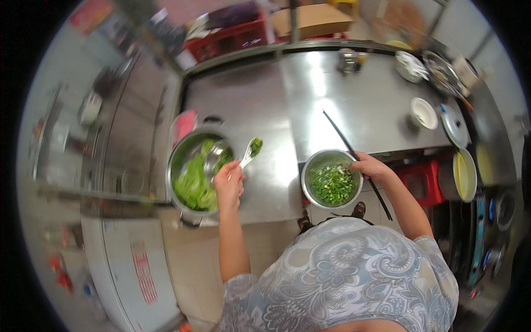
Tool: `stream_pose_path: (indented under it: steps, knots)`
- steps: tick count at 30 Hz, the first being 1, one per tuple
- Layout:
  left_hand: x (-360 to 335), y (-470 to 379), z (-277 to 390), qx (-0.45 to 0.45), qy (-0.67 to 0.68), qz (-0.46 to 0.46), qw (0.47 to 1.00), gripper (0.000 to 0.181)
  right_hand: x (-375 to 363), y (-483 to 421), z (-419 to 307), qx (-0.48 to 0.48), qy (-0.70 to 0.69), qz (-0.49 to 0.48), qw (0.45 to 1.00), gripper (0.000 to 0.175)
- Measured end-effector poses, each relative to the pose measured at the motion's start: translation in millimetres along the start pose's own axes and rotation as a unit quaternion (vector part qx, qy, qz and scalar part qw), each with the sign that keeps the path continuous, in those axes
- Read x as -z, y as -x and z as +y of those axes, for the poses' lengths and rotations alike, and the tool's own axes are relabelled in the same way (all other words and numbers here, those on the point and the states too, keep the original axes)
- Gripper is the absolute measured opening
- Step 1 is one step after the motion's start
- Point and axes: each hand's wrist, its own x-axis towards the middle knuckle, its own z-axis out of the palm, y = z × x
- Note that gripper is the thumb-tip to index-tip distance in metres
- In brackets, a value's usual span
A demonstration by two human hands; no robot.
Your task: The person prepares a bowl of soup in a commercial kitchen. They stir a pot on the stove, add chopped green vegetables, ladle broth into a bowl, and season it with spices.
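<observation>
My left hand [229,182] grips a white spoon [247,156] whose bowl carries chopped greens. It hovers at the right rim of a large steel pot [170,176] with green lettuce leaves [195,182] inside. Among the leaves sits a small metal bowl [215,155] with some dark green bits, partly hidden by my hand. My right hand [370,166] holds a steel bowl [306,182] of chopped scallions [333,183] by its right rim, in front of my body. Long dark chopsticks [338,130] are in the same hand, slanting across the bowl's right side.
Before me runs a steel counter [257,99]. At its right stand a white bowl [424,114], a pot lid [454,124] and a pan [442,70]; glass jars [347,60] are at the back. A red stool [419,182] is beneath, burners [504,211] lie far right, a white freezer [132,265] lower left.
</observation>
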Motion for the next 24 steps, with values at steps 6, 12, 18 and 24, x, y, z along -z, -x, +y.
stream_pose_path:
  steps: [6,12,18,24]
  knots:
    - [-21,-73,-8,0.066,0.002,-0.146,0.987,0.021,-4,2,10,-0.017,-0.052,0.042,0.998,0.037]
    - [-79,-177,-49,0.096,0.038,-0.288,0.952,0.022,-34,22,16,-0.047,-0.036,0.209,0.976,0.033]
    - [-185,-271,-79,-0.176,-0.086,-0.285,0.938,0.024,-66,31,25,-0.097,-0.079,0.407,0.905,0.035]
    - [-258,-324,-108,-0.479,-0.427,-0.271,0.717,0.033,-82,42,39,-0.085,-0.161,0.470,0.864,0.027]
